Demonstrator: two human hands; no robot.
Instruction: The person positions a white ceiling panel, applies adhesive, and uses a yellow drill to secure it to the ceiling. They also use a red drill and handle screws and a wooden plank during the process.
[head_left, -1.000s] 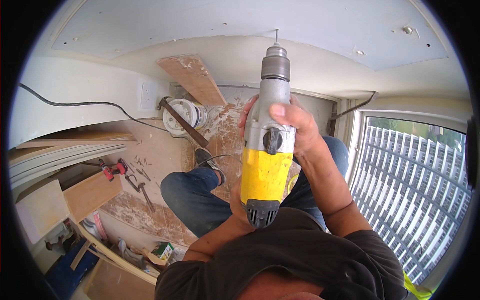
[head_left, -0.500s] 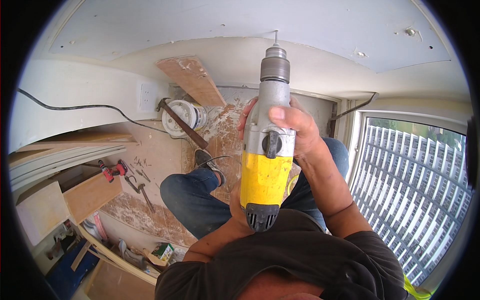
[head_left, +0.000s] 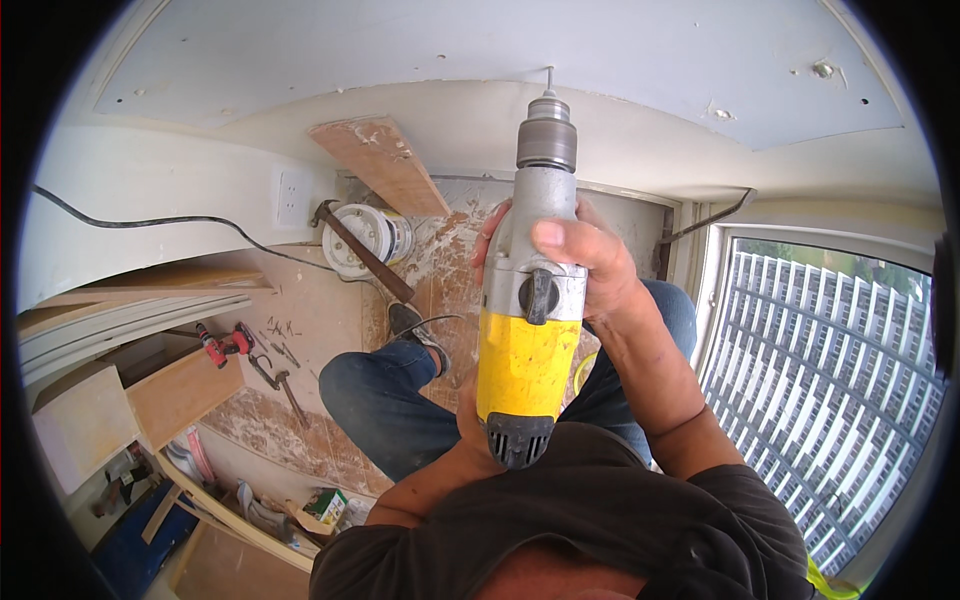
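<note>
A corded-looking power drill (head_left: pixel 527 365) with a yellow body, silver front and black vented rear points away from me. Its thin bit (head_left: pixel 549 80) meets the pale wall panel (head_left: pixel 400 45) at the far side. My right hand (head_left: pixel 600 265) is wrapped around the silver front housing, thumb on top, fingertips showing on the left side. Behind the yellow body, my left hand (head_left: pixel 468 415) grips the drill low at the rear; most of its fingers and the handle are hidden.
Below the panel lean a wooden board (head_left: pixel 380 160) and a white bucket (head_left: pixel 355 240) with a hammer (head_left: pixel 365 255) across it. A black cable (head_left: pixel 200 218) runs along the left wall. A red drill (head_left: pixel 228 344) and tools lie left. A window (head_left: pixel 820 390) stands right.
The drill has shifted very slightly left and back toward me in the picture, with its bit still at the panel. Both hands keep their hold.
</note>
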